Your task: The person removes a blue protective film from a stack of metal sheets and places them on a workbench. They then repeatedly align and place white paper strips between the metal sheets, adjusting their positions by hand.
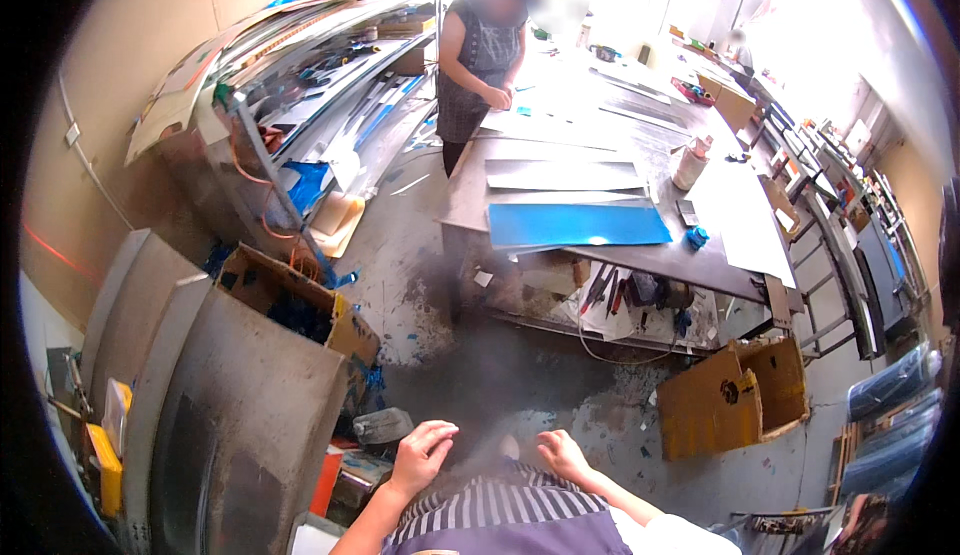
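Note:
My left hand (pixel 421 458) hovers in front of my striped apron (pixel 490 507), palm turned inward, fingers loosely bent and nothing in them. A short way to its right, my right hand (pixel 564 456) is also raised and holds nothing, its fingers slightly curled and apart. Neither one touches anything. Beyond them stands a large work table (pixel 465 200). On its near edge lies a blue rectangular sheet (pixel 575 224), with a silvery sheet (pixel 563 175) behind it. A blue jar (pixel 697 238) and a pale bottle (pixel 692 163) stand to the right of the sheets.
Across the table's far left side another person (pixel 484 55) stands with both hands together over it. An open cardboard box (pixel 708 410) sits on the floor at right. At left are a grey machine (pixel 250 395), a box of blue scraps (pixel 350 327) and a loaded shelf rack (pixel 262 170).

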A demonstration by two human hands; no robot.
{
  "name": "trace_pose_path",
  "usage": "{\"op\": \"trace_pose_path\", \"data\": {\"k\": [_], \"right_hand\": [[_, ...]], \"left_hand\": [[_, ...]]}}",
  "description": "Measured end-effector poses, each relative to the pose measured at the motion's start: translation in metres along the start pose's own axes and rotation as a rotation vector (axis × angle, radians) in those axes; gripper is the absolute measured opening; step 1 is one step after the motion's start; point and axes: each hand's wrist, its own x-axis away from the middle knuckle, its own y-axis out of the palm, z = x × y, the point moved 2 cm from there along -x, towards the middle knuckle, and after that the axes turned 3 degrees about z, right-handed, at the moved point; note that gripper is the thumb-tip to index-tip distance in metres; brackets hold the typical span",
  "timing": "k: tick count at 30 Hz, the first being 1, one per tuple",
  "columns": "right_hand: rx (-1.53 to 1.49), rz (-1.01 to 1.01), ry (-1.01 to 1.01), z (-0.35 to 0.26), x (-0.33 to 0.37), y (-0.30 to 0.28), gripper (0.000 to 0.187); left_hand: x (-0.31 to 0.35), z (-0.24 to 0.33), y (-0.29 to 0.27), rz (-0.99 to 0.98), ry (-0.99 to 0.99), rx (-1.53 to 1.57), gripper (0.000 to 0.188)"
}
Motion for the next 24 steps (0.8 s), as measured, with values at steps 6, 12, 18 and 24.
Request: {"op": "trace_pose_path", "data": {"k": [6,12,18,24], "right_hand": [[0.093,0.073,0.005,0.045,-0.12,-0.096,0.031],[0.155,0.13,-0.102,0.019,-0.261,-0.162,0.028],[0.212,0.184,-0.213,0.031,-0.354,-0.202,0.024],[0.274,0.446,-0.403,0.045,-0.509,-0.292,0.026]], "left_hand": [[-0.112,-0.018,0.052,-0.056,-0.064,-0.142,0.025],[-0.201,-0.06,0.056,-0.068,-0.143,-0.282,0.026],[-0.333,-0.1,0.088,-0.204,-0.052,-0.299,0.029],[-0.449,-0.078,0.13,-0.304,0.006,-0.279,0.029]]}}
